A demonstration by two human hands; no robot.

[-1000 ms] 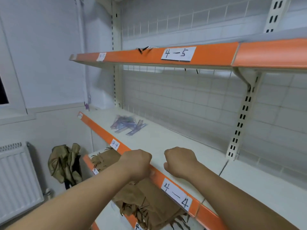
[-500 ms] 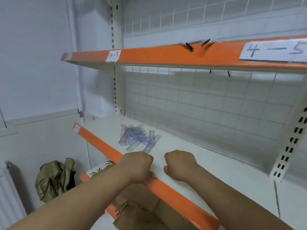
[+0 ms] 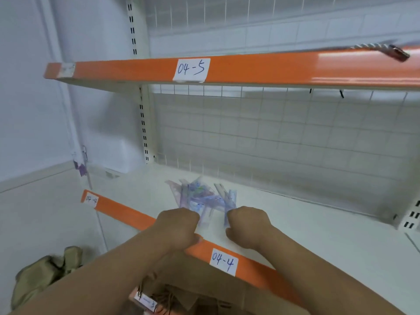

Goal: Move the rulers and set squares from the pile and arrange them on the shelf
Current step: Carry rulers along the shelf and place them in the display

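Below the wrists, under the shelf's front edge, brown fringed fabric lies on a lower level. An olive cloth bundle sits well off to the left of the left arm. Just under the gap between the two forearms, a paper label reading 04-4 is stuck on the orange front strip.

The left hand is curled into a fist at the shelf's front edge, its thumb tip lying on top of the orange strip. The right hand is also balled up, resting on the white shelf just beside the left, with a narrow gap between them. Neither fist visibly holds anything.

The pile of rulers and set squares lies on the shelf directly beyond the knuckles, centred on the gap between the hands. Its nearest clear strips reach down to the knuckles of both fists; I cannot tell whether they touch.

Beyond the pile stands the wire grid back panel. Above the hands runs the upper shelf, with a label reading 04-5.
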